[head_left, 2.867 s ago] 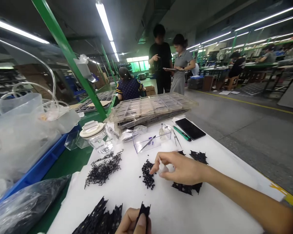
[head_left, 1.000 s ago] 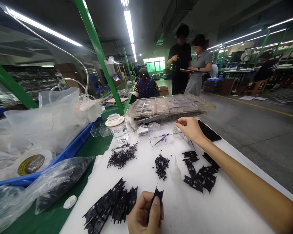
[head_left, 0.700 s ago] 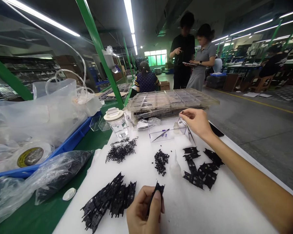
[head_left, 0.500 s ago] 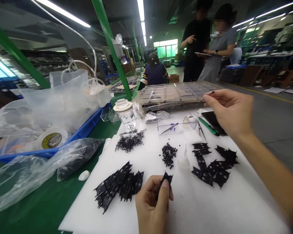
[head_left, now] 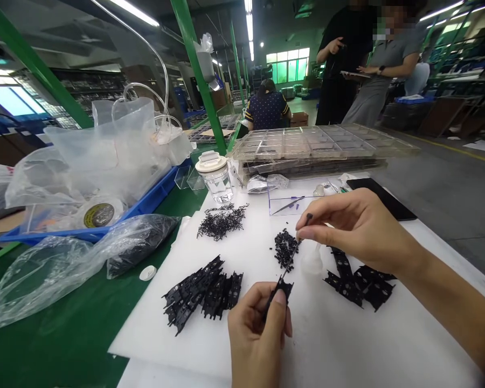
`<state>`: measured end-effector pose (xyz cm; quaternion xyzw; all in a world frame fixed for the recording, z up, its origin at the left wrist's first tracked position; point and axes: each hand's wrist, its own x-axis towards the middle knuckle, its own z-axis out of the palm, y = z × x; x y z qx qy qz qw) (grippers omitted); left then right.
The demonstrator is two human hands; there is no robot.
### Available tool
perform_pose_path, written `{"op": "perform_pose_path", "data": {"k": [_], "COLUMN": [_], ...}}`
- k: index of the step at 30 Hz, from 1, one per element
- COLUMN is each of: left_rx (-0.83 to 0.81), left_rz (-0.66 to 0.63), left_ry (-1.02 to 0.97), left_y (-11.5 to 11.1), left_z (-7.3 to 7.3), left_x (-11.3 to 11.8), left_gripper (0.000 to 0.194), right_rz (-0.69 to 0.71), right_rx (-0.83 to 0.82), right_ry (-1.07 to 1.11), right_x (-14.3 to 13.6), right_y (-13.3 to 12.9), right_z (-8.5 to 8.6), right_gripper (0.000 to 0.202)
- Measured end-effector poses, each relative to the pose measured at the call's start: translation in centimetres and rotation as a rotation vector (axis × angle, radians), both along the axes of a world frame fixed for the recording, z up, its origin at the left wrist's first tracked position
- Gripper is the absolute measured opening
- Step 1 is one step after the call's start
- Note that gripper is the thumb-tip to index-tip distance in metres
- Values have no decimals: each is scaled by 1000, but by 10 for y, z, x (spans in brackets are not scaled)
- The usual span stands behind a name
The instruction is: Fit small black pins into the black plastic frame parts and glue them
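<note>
Over the white sheet (head_left: 331, 345), near centre, a black notched plate (head_left: 285, 291) is gripped by the left hand (head_left: 256, 326); a thin black-knobbed rod (head_left: 290, 261) is pinched by the right hand (head_left: 355, 229), its tip apparently being applied there; steady aim seems required.

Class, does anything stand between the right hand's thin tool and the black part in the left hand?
Nothing visible does. The tool slants from the right hand down to the upper end of the part in the left hand; the small bits lie beyond.
</note>
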<state>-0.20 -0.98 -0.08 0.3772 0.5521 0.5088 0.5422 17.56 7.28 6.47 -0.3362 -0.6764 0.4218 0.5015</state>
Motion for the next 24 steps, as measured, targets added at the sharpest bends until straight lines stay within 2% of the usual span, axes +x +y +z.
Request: {"op": "perform_pose_path", "data": {"k": [11, 24], "left_rx": [-6, 18], "left_rz": [10, 29], "left_ry": [5, -7], "left_y": [0, 0], "left_z": [1, -1], "left_x": [0, 0], "left_gripper": [31, 31], "right_rz": [-22, -5], "right_rx": [-6, 5], "right_ry": [-93, -132], "right_x": [1, 6], "right_y": [0, -1], "right_z": [-2, 3], "right_gripper": [6, 7]}}
